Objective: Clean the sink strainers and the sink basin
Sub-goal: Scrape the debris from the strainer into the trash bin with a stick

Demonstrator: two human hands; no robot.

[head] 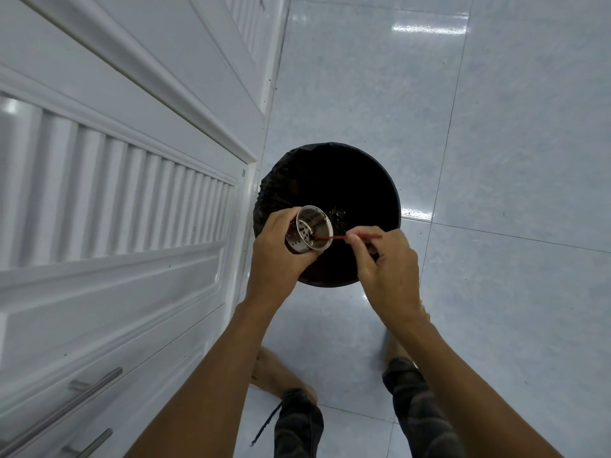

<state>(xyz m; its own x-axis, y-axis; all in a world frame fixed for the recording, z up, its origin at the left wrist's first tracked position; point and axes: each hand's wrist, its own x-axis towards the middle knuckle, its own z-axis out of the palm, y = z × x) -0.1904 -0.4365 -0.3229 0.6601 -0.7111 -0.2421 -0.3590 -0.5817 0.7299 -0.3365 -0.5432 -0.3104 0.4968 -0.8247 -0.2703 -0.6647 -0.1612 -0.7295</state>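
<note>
My left hand (276, 251) grips a metal sink strainer (309, 228), a perforated cup tilted on its side with its mouth facing right, over a black bin (380, 196). Dark residue clings to the strainer's inner wall. My right hand (386, 262) pinches a thin red stick (334, 238) whose tip reaches into the strainer's mouth. Small bits of debris (337, 214) lie inside the bin just beyond the strainer. The sink basin is out of view.
White cabinet doors (115, 193) with louvred panels and metal bar handles (92, 390) fill the left side. Glossy pale floor tiles (496, 127) surround the bin. My legs and bare feet (281, 375) stand just behind the bin.
</note>
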